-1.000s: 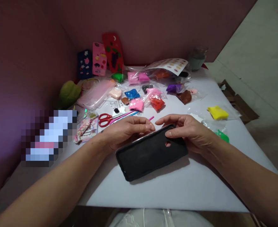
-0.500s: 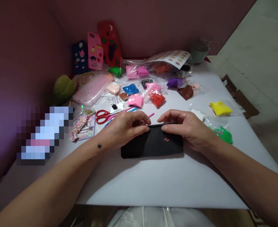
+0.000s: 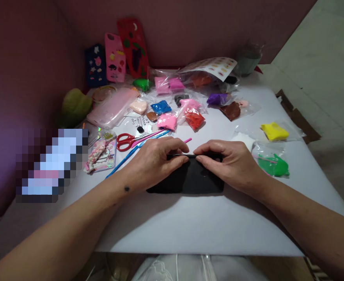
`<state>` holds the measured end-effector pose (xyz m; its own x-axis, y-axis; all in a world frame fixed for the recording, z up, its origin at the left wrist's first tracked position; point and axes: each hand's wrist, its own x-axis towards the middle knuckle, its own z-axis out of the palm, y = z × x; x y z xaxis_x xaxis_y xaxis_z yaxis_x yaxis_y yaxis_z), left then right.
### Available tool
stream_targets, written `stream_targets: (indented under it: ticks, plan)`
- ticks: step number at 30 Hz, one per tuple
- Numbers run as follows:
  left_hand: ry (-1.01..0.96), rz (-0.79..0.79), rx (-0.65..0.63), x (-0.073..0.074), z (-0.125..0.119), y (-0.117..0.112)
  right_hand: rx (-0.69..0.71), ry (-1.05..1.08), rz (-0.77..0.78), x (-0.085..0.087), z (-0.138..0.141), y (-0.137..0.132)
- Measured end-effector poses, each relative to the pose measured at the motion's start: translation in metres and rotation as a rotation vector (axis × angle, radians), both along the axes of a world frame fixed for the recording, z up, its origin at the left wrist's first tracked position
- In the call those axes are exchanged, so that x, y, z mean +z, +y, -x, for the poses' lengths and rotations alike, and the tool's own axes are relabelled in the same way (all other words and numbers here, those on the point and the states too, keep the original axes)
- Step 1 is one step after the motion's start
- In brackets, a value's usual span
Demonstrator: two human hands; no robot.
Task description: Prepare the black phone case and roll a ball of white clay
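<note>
A white table bears red-handled scissors and colourful packets.

The black case looks matt and smooth (the small bags, glossy plastic).

The head camera looks forward and down, close over the white table, toward what seems a shadowed maroon wall

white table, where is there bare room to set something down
Widest: the strip of table between the black case and the near edge. A smaller patch lies between the red packet and the white packet. Crowded: from the scissors back to the red case and across to the purple packet.
</note>
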<state>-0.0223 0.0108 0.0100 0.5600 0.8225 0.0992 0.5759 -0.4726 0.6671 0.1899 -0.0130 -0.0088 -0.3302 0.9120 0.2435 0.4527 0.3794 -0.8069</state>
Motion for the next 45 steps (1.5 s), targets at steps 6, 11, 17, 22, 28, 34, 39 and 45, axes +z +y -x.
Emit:
stream_targets:
  ticks: [6,11,17,22,28,34,39,45]
  plan:
    - [0.017,-0.216,-0.022,-0.007,-0.003,-0.007,0.001,-0.005,-0.06,-0.002,0.004,-0.003]
    - [0.07,-0.299,-0.04,-0.008,-0.003,-0.009,0.002,-0.006,-0.069,-0.002,0.004,-0.005]
    - [0.072,-0.329,-0.051,-0.006,-0.003,-0.008,0.005,0.004,-0.063,-0.001,0.004,-0.004]
    - [0.048,-0.343,-0.051,-0.006,-0.003,-0.007,-0.003,0.038,-0.005,-0.001,0.004,-0.003]
    - [0.04,-0.338,-0.059,-0.007,-0.003,-0.009,-0.006,0.057,0.001,-0.002,0.005,-0.003]
    - [0.06,-0.336,-0.037,-0.006,-0.005,-0.01,-0.023,0.039,-0.006,-0.003,0.005,-0.003]
    - [0.037,-0.382,-0.051,-0.008,-0.005,-0.011,-0.015,0.068,0.022,-0.003,0.005,-0.004]
    - [0.022,-0.475,-0.058,-0.012,-0.007,-0.014,0.011,0.191,0.113,-0.001,0.007,-0.005]
